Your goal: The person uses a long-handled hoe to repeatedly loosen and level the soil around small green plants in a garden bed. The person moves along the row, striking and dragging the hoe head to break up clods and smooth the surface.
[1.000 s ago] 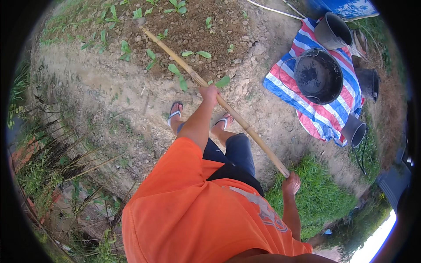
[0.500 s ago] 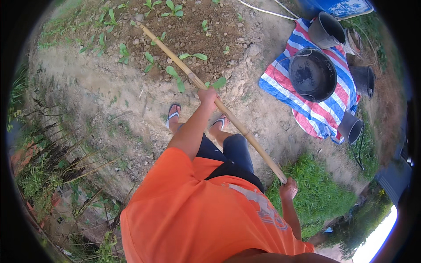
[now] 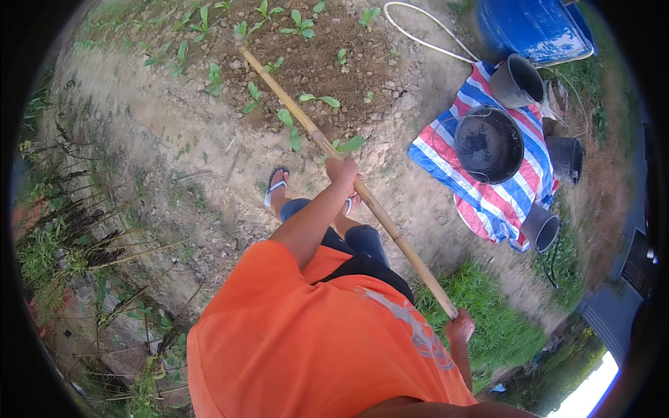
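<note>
A long bamboo pole [image 3: 390, 226] slants across in front of me, from beside my right hip to the planted soil at the far left. My left hand [image 3: 341, 171] is closed around its middle, above my feet. Near the pole's close end, my right hand [image 3: 460, 326] grips it beside the green grass. The far end rests at or just over the soil among small leafy seedlings [image 3: 300, 25]; whether a tool head is fixed there I cannot make out. One seedling [image 3: 350, 143] stands just beyond my left hand, right beside the pole.
To the right, a striped plastic sheet [image 3: 439, 155] bears a wide black bucket [image 3: 489, 144] and smaller buckets. A blue tub [image 3: 536, 35] and a pale hose [image 3: 418, 35] lie beyond. Dry stalks [image 3: 104, 244] stand at left; a grass patch [image 3: 488, 327] is near right.
My view has turned slightly, so the ground sits lower and more of the blue tub shows. Both hands keep their hold on the pole, whose far end stays among the seedlings.
</note>
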The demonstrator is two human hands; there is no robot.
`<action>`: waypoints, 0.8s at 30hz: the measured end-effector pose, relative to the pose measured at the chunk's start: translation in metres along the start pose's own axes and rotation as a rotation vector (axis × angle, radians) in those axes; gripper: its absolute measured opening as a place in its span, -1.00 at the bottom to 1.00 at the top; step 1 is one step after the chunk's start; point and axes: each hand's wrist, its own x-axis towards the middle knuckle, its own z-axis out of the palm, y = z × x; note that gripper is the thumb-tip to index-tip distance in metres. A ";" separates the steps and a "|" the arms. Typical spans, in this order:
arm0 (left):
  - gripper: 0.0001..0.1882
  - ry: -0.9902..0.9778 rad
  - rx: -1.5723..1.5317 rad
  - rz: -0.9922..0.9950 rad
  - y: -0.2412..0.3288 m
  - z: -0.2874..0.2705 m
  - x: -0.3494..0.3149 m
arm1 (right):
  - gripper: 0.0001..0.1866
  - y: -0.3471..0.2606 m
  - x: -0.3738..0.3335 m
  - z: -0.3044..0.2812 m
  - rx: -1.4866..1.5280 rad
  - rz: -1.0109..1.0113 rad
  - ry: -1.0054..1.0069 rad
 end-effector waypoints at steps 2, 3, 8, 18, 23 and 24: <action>-0.66 -0.016 0.037 0.077 0.005 -0.013 0.012 | -0.88 -0.011 0.003 -0.013 0.031 -0.013 -0.121; -0.67 -0.017 0.062 0.092 0.009 -0.019 0.019 | -0.88 -0.023 0.001 -0.025 0.033 -0.018 -0.174; -0.59 0.165 0.255 0.026 -0.075 -0.016 0.048 | -0.86 -0.028 -0.023 -0.080 -0.075 -0.018 -0.195; -0.65 0.125 0.226 0.276 0.121 -0.099 0.096 | -0.93 -0.178 -0.033 -0.112 -0.055 -0.069 -0.059; -0.63 0.215 0.209 0.155 0.074 -0.109 0.111 | -0.96 -0.236 -0.077 -0.193 -0.221 0.048 0.007; -0.61 0.131 0.142 0.084 0.069 -0.111 0.096 | -0.96 -0.237 -0.091 -0.198 -0.255 0.064 0.052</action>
